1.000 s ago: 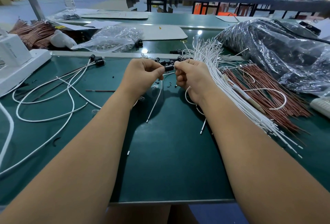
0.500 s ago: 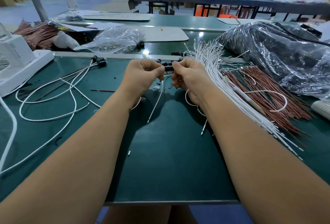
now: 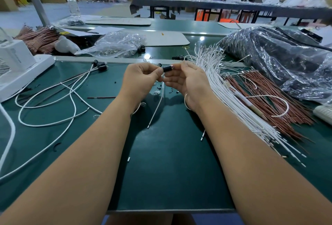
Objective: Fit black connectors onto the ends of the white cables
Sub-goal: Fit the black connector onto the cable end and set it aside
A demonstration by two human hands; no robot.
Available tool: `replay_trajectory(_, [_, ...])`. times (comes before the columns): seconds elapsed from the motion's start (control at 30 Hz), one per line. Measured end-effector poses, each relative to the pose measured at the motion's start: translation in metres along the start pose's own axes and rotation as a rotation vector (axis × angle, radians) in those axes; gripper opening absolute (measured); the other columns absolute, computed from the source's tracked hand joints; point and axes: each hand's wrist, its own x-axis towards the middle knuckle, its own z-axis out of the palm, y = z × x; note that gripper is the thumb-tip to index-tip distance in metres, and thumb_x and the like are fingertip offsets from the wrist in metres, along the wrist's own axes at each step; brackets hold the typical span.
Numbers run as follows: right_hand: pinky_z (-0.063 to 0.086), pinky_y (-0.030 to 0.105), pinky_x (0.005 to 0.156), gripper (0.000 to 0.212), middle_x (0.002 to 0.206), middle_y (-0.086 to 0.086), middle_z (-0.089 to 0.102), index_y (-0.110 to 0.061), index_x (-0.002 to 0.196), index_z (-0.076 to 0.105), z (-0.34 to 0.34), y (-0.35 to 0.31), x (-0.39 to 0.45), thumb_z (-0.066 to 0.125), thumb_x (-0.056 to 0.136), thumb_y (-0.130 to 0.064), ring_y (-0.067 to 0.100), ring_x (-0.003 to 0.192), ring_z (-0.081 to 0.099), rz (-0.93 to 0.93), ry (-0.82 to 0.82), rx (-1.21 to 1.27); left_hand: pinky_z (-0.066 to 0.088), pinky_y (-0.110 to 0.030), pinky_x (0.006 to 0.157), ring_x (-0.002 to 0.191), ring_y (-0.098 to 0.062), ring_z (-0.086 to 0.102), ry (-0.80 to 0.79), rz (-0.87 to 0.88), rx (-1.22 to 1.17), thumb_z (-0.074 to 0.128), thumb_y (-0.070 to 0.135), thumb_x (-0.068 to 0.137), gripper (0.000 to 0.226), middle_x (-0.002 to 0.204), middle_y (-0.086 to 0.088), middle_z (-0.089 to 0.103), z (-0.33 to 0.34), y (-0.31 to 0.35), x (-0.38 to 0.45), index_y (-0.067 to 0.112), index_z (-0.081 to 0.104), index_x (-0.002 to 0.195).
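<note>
A small black connector (image 3: 168, 68) is held between both hands above the green mat. My left hand (image 3: 142, 79) pinches its left end with curled fingers. My right hand (image 3: 186, 79) pinches its right end between thumb and forefinger. A white cable (image 3: 158, 106) hangs down from the hands to the mat, and a second white strand loops under my right wrist. Finished white cables (image 3: 53, 97) with black connectors (image 3: 101, 66) on their ends lie to the left. A thick bundle of loose white cables (image 3: 224, 88) lies to the right.
Brown wires (image 3: 273, 99) lie beside the white bundle. A large plastic bag of black parts (image 3: 280, 59) fills the right. A clear bag (image 3: 116, 45) and a white device (image 3: 16, 63) sit at the back and left. Small black bits dot the mat (image 3: 170, 162).
Both hands have stayed at the same place above the mat. The black connector now shows more clearly between the fingertips, and my right fingers have opened out a little below it.
</note>
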Motion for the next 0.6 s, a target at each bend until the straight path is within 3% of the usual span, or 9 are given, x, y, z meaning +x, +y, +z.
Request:
replay_trajectory(0.1, [0.056, 0.024, 0.054, 0.018, 0.065, 0.008, 0.069, -0.005, 0.086, 0.057, 0.0, 0.0006, -0.0013, 0.047, 0.101, -0.008, 0.021, 0.059, 0.068, -0.022, -0.001, -0.035, 0.054, -0.027, 0.078, 0.068, -0.013, 0.065, -0.01, -0.019, 0.002, 0.067, 0.013, 0.089, 0.011, 0.07, -0.002, 0.071, 0.0013, -0.0004, -0.0005, 0.014, 0.072, 0.078])
replay_trajectory(0.2, [0.055, 0.022, 0.054, 0.012, 0.063, 0.005, 0.069, -0.006, 0.086, 0.055, 0.0007, 0.0041, -0.0012, 0.052, 0.097, -0.001, 0.016, 0.055, 0.068, -0.091, 0.026, -0.127, 0.054, -0.029, 0.078, 0.067, -0.013, 0.063, -0.019, -0.016, 0.014, 0.067, 0.012, 0.089, 0.009, 0.071, -0.006, 0.07, 0.0018, -0.0003, -0.0007, 0.009, 0.072, 0.083])
replay_trajectory(0.4, [0.053, 0.022, 0.053, 0.017, 0.07, 0.009, 0.064, -0.008, 0.087, 0.053, 0.0026, 0.0065, 0.0008, 0.045, 0.1, -0.001, 0.012, 0.051, 0.064, -0.136, 0.122, -0.152, 0.039, -0.007, 0.054, 0.046, 0.005, 0.052, -0.029, -0.036, -0.006, 0.067, 0.014, 0.089, 0.011, 0.065, 0.002, 0.067, 0.0066, 0.0025, -0.0011, 0.014, 0.071, 0.079])
replay_trajectory(0.6, [0.052, 0.022, 0.054, 0.017, 0.073, 0.009, 0.062, -0.011, 0.09, 0.051, -0.0005, 0.0043, 0.0032, 0.041, 0.102, -0.004, 0.013, 0.053, 0.061, -0.128, 0.242, -0.062, 0.038, -0.008, 0.051, 0.049, 0.0, 0.049, -0.126, -0.045, -0.006, 0.063, 0.013, 0.092, 0.011, 0.062, 0.003, 0.064, 0.0006, 0.003, 0.0012, 0.017, 0.069, 0.085])
